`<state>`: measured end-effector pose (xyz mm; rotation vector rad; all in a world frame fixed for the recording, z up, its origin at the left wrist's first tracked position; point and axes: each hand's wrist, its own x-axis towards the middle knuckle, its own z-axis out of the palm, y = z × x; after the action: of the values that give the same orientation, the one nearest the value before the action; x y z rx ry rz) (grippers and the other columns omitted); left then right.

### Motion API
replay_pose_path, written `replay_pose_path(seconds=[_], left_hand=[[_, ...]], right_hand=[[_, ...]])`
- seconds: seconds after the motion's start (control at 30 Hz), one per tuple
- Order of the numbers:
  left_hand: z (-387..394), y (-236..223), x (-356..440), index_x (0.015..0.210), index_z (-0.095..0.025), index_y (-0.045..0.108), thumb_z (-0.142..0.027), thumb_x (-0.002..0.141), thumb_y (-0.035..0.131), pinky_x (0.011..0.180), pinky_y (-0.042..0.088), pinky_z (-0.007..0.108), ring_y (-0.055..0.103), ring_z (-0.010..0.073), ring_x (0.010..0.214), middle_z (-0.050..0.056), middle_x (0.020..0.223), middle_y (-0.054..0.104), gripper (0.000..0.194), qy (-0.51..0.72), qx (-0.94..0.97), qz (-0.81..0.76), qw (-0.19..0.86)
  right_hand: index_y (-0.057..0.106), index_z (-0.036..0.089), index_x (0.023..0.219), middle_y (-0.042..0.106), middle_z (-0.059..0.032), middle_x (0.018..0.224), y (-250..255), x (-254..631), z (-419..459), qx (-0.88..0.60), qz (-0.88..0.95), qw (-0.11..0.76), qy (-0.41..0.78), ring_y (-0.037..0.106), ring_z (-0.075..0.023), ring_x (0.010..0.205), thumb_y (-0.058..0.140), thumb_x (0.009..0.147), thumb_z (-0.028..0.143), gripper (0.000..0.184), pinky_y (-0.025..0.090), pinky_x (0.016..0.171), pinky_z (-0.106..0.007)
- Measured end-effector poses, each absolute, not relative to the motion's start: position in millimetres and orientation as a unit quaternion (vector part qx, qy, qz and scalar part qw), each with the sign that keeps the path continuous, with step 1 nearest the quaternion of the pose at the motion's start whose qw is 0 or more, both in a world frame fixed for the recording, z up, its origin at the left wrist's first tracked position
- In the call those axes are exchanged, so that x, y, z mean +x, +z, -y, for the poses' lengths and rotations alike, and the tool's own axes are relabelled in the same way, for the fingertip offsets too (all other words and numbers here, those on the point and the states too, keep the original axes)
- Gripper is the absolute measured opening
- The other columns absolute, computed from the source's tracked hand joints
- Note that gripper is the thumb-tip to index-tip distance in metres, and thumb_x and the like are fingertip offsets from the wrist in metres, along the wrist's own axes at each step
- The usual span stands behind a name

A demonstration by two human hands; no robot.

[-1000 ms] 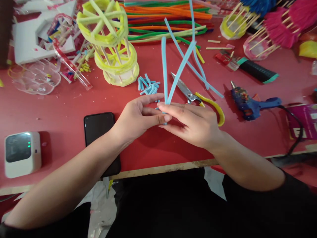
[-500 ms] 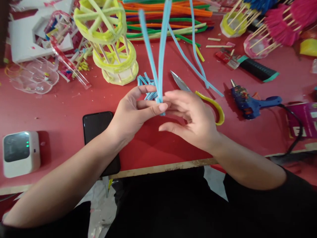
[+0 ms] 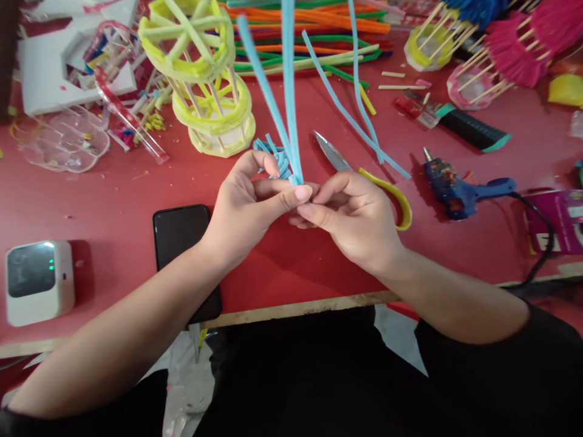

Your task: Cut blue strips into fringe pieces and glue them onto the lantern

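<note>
From my remote seat, I see a phone (image 3: 180,233) lying near the close edge of the red table (image 3: 273,273), partly under the left forearm. Beyond it, my left hand (image 3: 246,209) pinches the bottom of two light-blue pipe cleaners (image 3: 290,91) between thumb and fingers; they rise above the table in a narrow V. My right hand (image 3: 359,221) has thumb and fingertips drawn together right beside the left thumb, by the lower end; I can't tell whether they grip it. Just past the right hand lie scissors (image 3: 331,152), with a glue gun (image 3: 455,188) farther right. Behind the left fingers is a pile of short blue pieces (image 3: 273,147). Farther off, a yellow frame (image 3: 214,125) stands left of a coloured bundle (image 3: 332,23).
</note>
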<state>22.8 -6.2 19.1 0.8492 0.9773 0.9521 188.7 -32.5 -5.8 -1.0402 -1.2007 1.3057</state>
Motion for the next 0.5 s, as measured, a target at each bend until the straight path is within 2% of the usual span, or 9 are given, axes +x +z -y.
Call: replay_pose_path(seconds=[0.1, 0.2, 0.37, 0.5], left_hand=[[5.8, 19.7, 26.1, 0.092, -0.027, 0.05, -0.036, 0.07, 0.098, 0.076, 0.064, 0.031, 0.08, 0.0266, 0.107, -0.003, 0.08, 0.078, 0.053, 0.451, 0.398, -0.436, 0.67], [6.0, 19.8, 27.3, 0.091, -0.026, 0.051, -0.038, 0.073, 0.096, 0.08, 0.064, 0.032, 0.078, 0.0278, 0.114, -0.003, 0.081, 0.077, 0.05, 0.46, 0.413, -0.438, 0.653], [7.7, 20.5, 23.9, 0.087, -0.025, 0.055, -0.039, 0.072, 0.097, 0.081, 0.065, 0.033, 0.081, 0.0251, 0.102, -0.005, 0.078, 0.073, 0.047, 0.466, 0.427, -0.434, 0.642], [9.1, 20.9, 22.2, 0.083, -0.025, 0.059, -0.033, 0.071, 0.098, 0.085, 0.064, 0.034, 0.081, 0.0215, 0.094, -0.005, 0.078, 0.072, 0.042, 0.492, 0.454, -0.421, 0.612]], right_hand=[[0.058, 0.024, 0.082, 0.078, 0.0057, 0.089, -11.8, 189.9, 29.3, -0.414, 0.474, 0.508, 0.587, 0.081, -0.0143, 0.078, 0.086, 0.085, 0.045, 0.035, 0.072, 0.074, -0.03], [0.055, 0.025, 0.082, 0.079, 0.0058, 0.097, -14.4, 190.9, 26.5, -0.401, 0.446, 0.498, 0.625, 0.082, -0.0154, 0.086, 0.086, 0.083, 0.048, 0.039, 0.072, 0.076, -0.03], [0.054, 0.024, 0.08, 0.08, 0.0077, 0.084, -10.5, 190.4, 24.7, -0.354, 0.392, 0.484, 0.698, 0.082, -0.0133, 0.075, 0.089, 0.08, 0.044, 0.04, 0.07, 0.068, -0.024], [0.052, 0.024, 0.078, 0.08, 0.008, 0.081, -10.3, 191.3, 24.3, -0.338, 0.402, 0.458, 0.717, 0.081, -0.0126, 0.071, 0.089, 0.08, 0.047, 0.043, 0.069, 0.065, -0.022]])
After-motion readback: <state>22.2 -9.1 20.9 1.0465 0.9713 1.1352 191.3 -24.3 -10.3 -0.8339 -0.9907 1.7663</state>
